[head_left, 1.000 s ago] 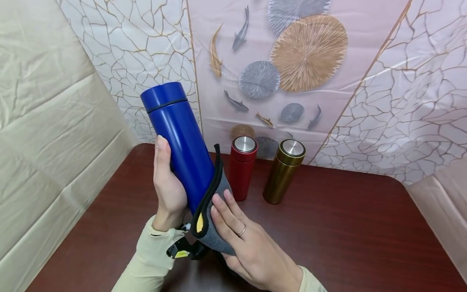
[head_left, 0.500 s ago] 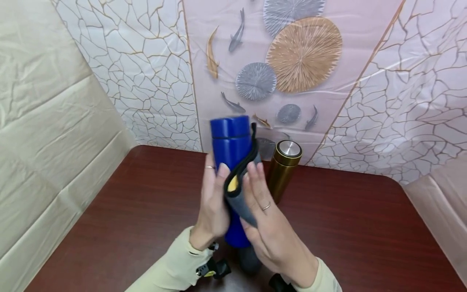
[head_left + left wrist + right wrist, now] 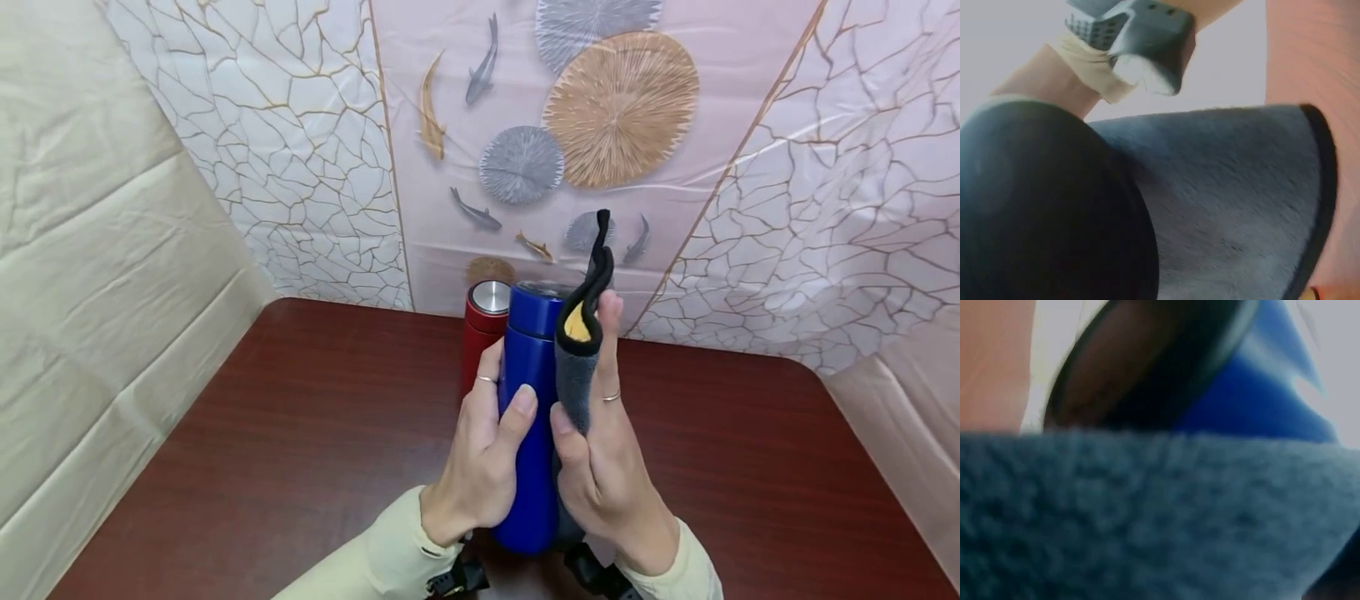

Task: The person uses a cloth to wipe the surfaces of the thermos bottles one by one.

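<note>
A blue thermos bottle [image 3: 531, 433] stands nearly upright in my left hand [image 3: 480, 454], fingers behind it and thumb across its front. Against its right side my right hand [image 3: 618, 467] holds a grey cloth [image 3: 575, 383] with black edging and a yellow underside, pinched between thumb and fingers. The cloth's top edge curls up past the bottle's lid. In the left wrist view the bottle's dark round base [image 3: 1054, 206] fills the lower left, and the cloth [image 3: 1229, 194] hangs beside it. Blurred cloth [image 3: 1147, 512] covers most of the right wrist view, below the blue bottle [image 3: 1254, 394].
A red thermos bottle [image 3: 483, 337] with a silver lid top stands behind the blue one, partly covered by it and my left hand. The dark reddish table [image 3: 300, 467] spreads on both sides. A patterned curtain [image 3: 480, 167] hangs behind it.
The blue bottle has moved right and lower and turned from leaning left to nearly upright. Both hands and the cloth moved with it. The gold bottle, visible earlier, is now hidden behind the cloth and right hand.
</note>
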`<state>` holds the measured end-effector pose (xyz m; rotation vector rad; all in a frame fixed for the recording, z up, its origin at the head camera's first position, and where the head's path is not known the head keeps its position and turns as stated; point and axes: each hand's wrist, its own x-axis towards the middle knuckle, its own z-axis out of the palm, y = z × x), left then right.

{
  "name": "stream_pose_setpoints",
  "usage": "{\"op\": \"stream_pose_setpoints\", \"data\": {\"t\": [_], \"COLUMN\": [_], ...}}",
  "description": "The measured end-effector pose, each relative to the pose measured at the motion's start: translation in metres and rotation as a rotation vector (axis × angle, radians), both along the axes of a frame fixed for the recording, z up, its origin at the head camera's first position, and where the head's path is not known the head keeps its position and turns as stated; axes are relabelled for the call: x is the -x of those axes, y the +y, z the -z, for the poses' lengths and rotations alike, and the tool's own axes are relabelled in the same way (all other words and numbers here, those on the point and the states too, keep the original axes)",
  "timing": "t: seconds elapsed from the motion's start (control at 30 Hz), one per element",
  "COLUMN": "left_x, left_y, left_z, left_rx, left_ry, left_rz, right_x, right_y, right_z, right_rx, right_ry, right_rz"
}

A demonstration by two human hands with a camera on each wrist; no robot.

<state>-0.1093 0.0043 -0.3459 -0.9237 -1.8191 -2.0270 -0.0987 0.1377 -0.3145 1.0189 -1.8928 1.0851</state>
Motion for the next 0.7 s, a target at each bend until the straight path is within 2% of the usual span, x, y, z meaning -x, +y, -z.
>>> {"op": "stream_pose_setpoints", "data": {"t": [0.17, 0.33, 0.5, 0.7], "left_x": [0.005, 0.011, 0.017, 0.024], "left_y": [-0.014, -0.037, -0.06, -0.088], "left_z": [-0.016, -0.033, -0.046, -0.052], "left_rx": [-0.082, -0.204, -0.292, -0.298], "left_ry": [-0.052, -0.121, -0.173, -0.177], "left_rz": [-0.024, -0.056, -0.095, -0.19], "right_x": [0.0, -0.006, -0.011, -0.017], "right_y": [-0.013, -0.029, -0.039, -0.041], "right_z": [0.012, 0.028, 0.037, 0.05], "right_rx": [-0.044, -0.187, -0.297, -0.428], "right_ry": [0.043, 0.073, 0.118, 0.099], "right_rz": [-0.078, -0.098, -0.125, -0.191]}}
